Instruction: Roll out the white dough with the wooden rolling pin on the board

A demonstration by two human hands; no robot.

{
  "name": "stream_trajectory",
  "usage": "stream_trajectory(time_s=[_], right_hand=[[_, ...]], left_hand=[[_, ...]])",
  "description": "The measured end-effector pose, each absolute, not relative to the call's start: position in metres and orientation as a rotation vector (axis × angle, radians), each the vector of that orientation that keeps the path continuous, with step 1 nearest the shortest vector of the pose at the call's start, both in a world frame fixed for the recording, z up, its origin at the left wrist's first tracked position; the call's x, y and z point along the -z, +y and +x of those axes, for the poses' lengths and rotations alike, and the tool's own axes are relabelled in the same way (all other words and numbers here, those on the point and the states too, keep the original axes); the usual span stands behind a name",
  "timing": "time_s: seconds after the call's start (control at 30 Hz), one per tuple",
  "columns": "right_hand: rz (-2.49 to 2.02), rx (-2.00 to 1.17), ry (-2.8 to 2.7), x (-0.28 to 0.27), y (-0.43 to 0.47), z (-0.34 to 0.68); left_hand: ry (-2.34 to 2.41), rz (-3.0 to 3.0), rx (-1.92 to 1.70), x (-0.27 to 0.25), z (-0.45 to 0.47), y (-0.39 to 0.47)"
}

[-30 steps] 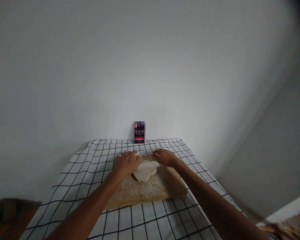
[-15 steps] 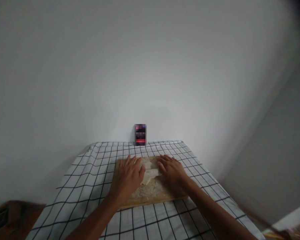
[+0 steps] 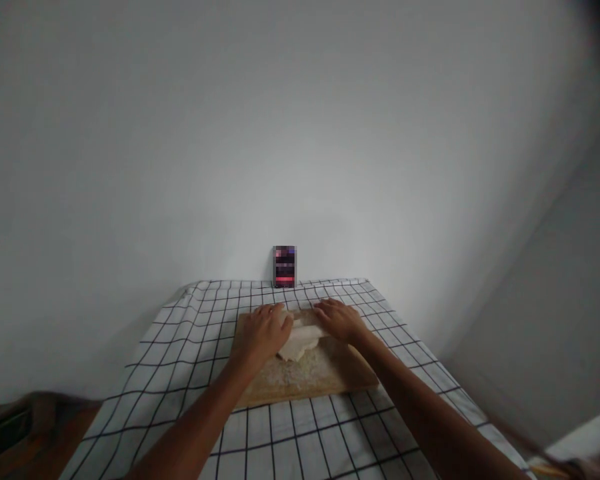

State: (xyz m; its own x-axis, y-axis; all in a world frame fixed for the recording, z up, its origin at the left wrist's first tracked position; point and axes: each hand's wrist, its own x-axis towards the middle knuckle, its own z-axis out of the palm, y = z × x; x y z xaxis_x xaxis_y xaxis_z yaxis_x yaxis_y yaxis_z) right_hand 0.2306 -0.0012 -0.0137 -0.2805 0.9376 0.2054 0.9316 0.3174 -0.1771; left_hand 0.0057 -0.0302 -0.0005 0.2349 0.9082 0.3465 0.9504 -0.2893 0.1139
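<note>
A sheet of pale dough [image 3: 295, 350] lies on a floured wooden board [image 3: 310, 383], its near edge ragged. Across the dough runs a pale bar that looks like a rolling pin [image 3: 309, 331], showing between my hands; its ends are hidden under them. My left hand [image 3: 267, 328] rests over the left end, fingers bent forward and thumb pointing inward. Over the right end lies my right hand [image 3: 341, 319], its fingers curved down toward the far side of the board. Both palms press from above.
A white tablecloth with dark checks [image 3: 180, 373] covers the table under the board. At the far edge a pixelated dark phone-like object [image 3: 285, 267] leans on the white wall [image 3: 300, 133]. A brown item [image 3: 20, 427] sits low at the left.
Both hands have moved forward toward the far edge of the board, and their fingers now bend down more. More of the dough's near side and the board shows.
</note>
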Motion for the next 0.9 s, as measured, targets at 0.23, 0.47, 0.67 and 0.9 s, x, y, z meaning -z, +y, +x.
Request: stream_trajectory(time_s=[0.23, 0.47, 0.67, 0.9], right_hand=[[-1.606, 0.105, -2.284, 0.026, -0.052, 0.232], [-1.706, -0.054, -2.367, 0.006, -0.004, 0.229], [-1.678, 0.07, -2.317, 0.015, -0.024, 0.229], [-1.574, 0.134, -2.221, 0.043, -0.069, 0.235]], left_hand=[[-1.628, -2.421, 0.621, 0.011, 0.009, -0.068], [-1.78, -2.488, 0.468, -0.006, 0.009, -0.028], [-1.701, -2.419, 0.544, 0.003, 0.009, -0.048], [-1.495, -2.446, 0.683, 0.027, 0.009, -0.075]])
